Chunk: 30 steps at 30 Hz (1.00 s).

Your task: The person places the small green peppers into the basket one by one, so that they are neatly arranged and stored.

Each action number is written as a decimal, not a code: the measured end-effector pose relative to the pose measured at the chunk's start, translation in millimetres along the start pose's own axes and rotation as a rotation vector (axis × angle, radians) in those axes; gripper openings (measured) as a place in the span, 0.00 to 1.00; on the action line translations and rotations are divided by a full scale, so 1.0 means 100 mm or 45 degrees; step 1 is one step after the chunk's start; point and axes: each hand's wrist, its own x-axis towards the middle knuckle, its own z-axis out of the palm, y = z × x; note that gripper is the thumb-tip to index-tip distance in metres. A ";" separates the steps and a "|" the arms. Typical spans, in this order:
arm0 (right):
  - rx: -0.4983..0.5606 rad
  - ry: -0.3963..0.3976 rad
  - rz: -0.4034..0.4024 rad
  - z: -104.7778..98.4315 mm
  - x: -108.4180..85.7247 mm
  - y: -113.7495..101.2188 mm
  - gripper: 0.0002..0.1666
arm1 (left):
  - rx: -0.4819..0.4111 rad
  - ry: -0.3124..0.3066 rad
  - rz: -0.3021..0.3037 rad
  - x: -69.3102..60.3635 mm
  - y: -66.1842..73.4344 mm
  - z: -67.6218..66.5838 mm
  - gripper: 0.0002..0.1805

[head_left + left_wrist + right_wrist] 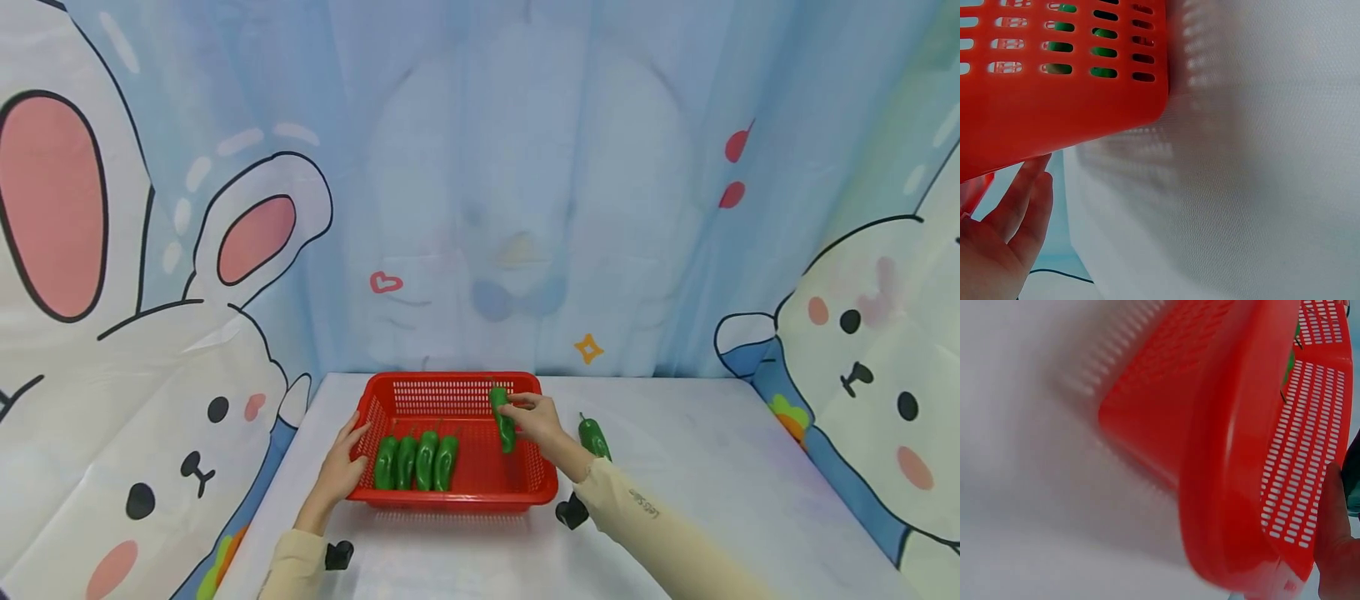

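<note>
A red plastic basket (480, 497) with slotted walls stands on the white table. Several green peppers (426, 460) lie side by side in its left half, stems toward the far wall. Over the basket's right half, my right hand (536, 421) pinches another green pepper (502, 421) between thumb and fingers, holding it nearly upright. At the basket's left side, my left hand (347, 467) rests with fingers extended against the rim; the left wrist view shows those fingers (1038, 206) along the red wall. In the right wrist view the held pepper (1352, 478) is only partly visible at the edge.
One more green pepper (593, 437) lies on the table right of the basket, partly covered by the right forearm. A light blue curtain (480, 208) with cartoon rabbits hangs behind the table (690, 467). A dark cable (1063, 273) runs beyond the table edge.
</note>
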 end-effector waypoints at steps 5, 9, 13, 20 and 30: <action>0.049 0.007 0.023 0.14 0.00 0.03 0.24 | 0.002 0.004 0.002 0.00 0.00 0.00 0.33; 0.083 0.018 0.052 0.24 -0.01 0.07 0.24 | -0.005 -0.002 0.004 0.00 -0.01 0.01 0.33; 0.111 0.031 0.063 0.34 -0.03 0.10 0.24 | -0.009 0.001 -0.001 0.00 -0.01 0.01 0.33; 0.137 0.035 0.077 0.49 -0.05 0.20 0.24 | -0.015 0.004 0.002 0.01 0.00 0.01 0.33; 0.062 0.098 0.130 0.66 -0.05 0.36 0.22 | -0.015 0.009 0.003 0.02 -0.02 0.01 0.32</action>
